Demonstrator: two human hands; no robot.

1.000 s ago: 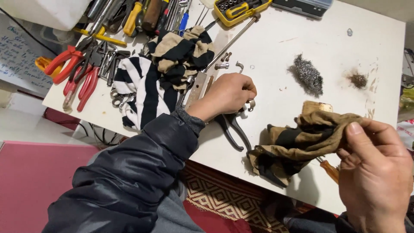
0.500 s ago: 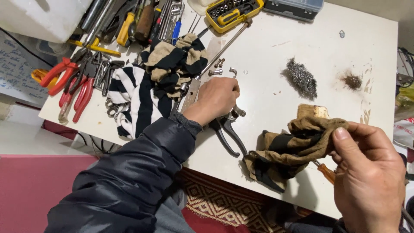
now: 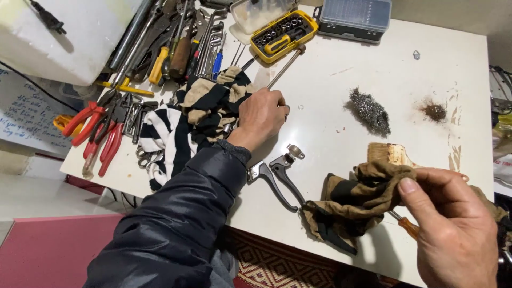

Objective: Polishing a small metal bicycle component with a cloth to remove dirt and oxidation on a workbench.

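My right hand (image 3: pixel 453 229) pinches a dirty brown and black rag (image 3: pixel 362 197) at the table's near right edge. Two grey metal brake levers (image 3: pixel 277 176) lie loose on the white table (image 3: pixel 330 138), just left of the rag. My left hand (image 3: pixel 261 117) rests further back with its fingers curled, against the edge of a black, white and tan striped cloth (image 3: pixel 181 133) and near a long metal rod (image 3: pixel 285 66). What its fingers cover is hidden. An orange-handled screwdriver (image 3: pixel 408 226) pokes out under the rag.
A steel wool wad (image 3: pixel 368 112), a heap of rust dust (image 3: pixel 434 111) and a paintbrush (image 3: pixel 389 153) lie at the right. A yellow bit case (image 3: pixel 280 34), a grey box (image 3: pixel 354 16), red pliers (image 3: pixel 96 133) and several hand tools crowd the back left.
My left hand has let go of the brake levers and moved back and left to the striped cloth. The levers now lie uncovered. My right hand still holds the rag.
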